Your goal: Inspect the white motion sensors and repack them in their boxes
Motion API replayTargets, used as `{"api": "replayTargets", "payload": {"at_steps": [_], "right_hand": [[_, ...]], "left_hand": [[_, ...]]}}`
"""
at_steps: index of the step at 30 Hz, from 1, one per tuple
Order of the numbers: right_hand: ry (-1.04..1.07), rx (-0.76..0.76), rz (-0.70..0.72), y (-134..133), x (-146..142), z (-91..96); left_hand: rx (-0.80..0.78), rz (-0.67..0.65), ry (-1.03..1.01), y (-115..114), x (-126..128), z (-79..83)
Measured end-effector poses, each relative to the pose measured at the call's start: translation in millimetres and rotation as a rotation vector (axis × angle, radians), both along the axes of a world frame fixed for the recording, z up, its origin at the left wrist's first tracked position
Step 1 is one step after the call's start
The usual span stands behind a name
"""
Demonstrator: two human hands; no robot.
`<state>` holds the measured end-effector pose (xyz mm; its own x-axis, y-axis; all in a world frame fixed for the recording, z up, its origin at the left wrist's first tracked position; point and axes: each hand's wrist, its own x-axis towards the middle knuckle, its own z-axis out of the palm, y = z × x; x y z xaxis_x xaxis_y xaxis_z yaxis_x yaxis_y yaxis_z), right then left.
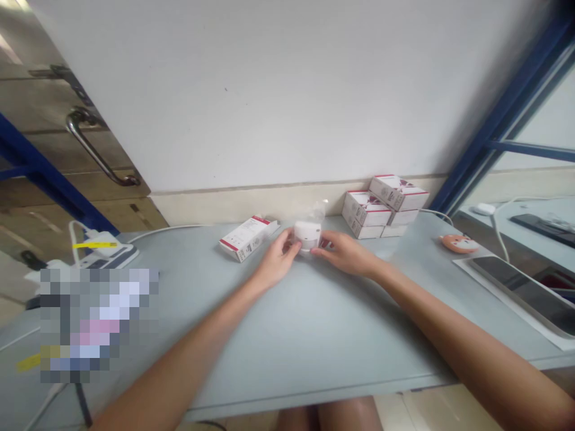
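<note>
Near the back of the table, my left hand (279, 256) and my right hand (344, 252) hold a small white device (308, 234) from both sides. A clear plastic bag (320, 209) surrounds the device and sticks up above it. The device has a rounded body with a small dark spot on its upper part; its exact kind is unclear. My fingers are closed on its left and right edges. A flat white and red carton (247, 237) lies to the left of my left hand. Beyond my right hand stands a stack of several similar cartons (366, 209).
A grey table (278, 347) runs along the wall. On its left are a power strip (112, 257) with white plugs and a pixelated object (99, 326). To the right lie an orange and white object (459, 243) and a dark flat panel (525, 293). Blue frame posts (489, 114) flank the table.
</note>
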<state>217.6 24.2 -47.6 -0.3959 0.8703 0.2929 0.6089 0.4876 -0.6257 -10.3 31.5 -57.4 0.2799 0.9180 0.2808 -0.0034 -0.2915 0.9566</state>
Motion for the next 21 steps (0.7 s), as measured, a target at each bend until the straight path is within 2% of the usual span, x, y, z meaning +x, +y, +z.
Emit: {"api": "replayTargets", "payload": {"at_steps": [4, 9, 14, 17, 21], "right_hand": [[0.089, 0.021, -0.004, 0.5, 0.5, -1.6], [0.073, 0.025, 0.014, 0.1, -2.7, -0.8], [0.085, -0.020, 0.059, 2.5, -1.5, -1.9], [0.059, -0.020, 0.055, 4.9, -0.1, -5.7], [-0.035, 0.047, 0.054, 4.5, -0.8, -9.7]], "left_hand": [[0.043, -0.042, 0.122, 3.2, -2.6, -5.7], [0.019, -0.097, 0.146, 1.8, -6.4, -0.7], [0.014, 0.051, 0.242, -2.1, -10.2, -5.1], [0.063, 0.051, 0.297, -4.9, -10.2, -5.8], [0.151, 0.025, 0.258, -5.4, -6.9, 1.3]]}}
